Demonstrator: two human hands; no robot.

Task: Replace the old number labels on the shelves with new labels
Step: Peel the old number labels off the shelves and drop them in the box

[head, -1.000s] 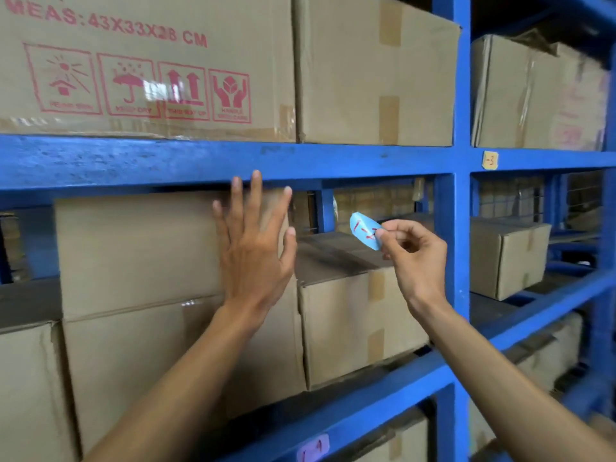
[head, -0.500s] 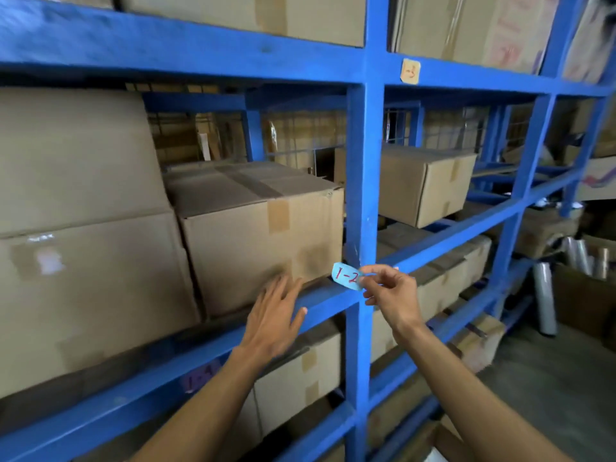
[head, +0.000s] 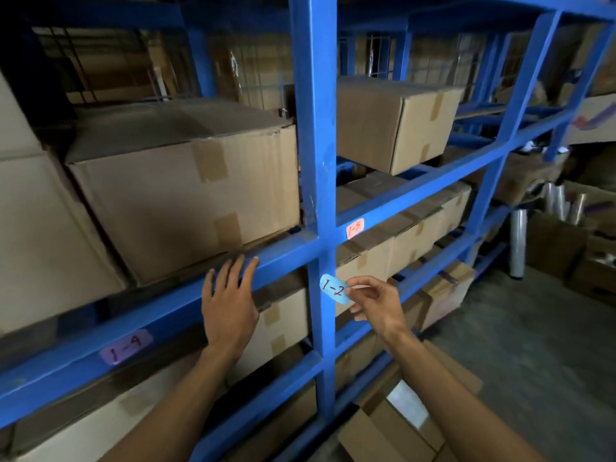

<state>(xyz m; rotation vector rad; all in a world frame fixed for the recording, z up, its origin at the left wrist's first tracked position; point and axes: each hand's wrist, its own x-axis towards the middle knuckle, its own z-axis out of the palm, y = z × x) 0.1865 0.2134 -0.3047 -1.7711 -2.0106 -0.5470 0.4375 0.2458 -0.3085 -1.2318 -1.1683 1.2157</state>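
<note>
Head view, sole view on record. Item: blue label [head: 334,289], oval, marked "1-2" in red, pinched by its right edge between thumb and fingertips of the right hand [head: 376,303]; label held in the air in front of the blue upright post [head: 315,161], below the junction with the shelf beam [head: 160,320], whether it touches the post cannot be told. Item: left hand [head: 230,301], open and flat, fingers spread, tips on the front face of that beam just under the large cardboard box [head: 186,191]; it grips nothing. The two hands sit apart, one either side of the post. Item: purple label [head: 126,347] reading "1-4", stuck on the same beam far to the left and nearer the camera. Item: orange label [head: 354,227] reading "1-5", stuck on the right-hand beam just beside the post, above the held label. Further boxes fill the bays on both levels; rolls of clear film [head: 520,245] stand on the floor at far right. Step in hand, by judgement: carrying the new label to its position, sticking not yet done. Next move would call for picking the correct spot on beam or post, squaring the label level, pressing it flat from one edge across, the free left hand available to smooth it down.
</note>
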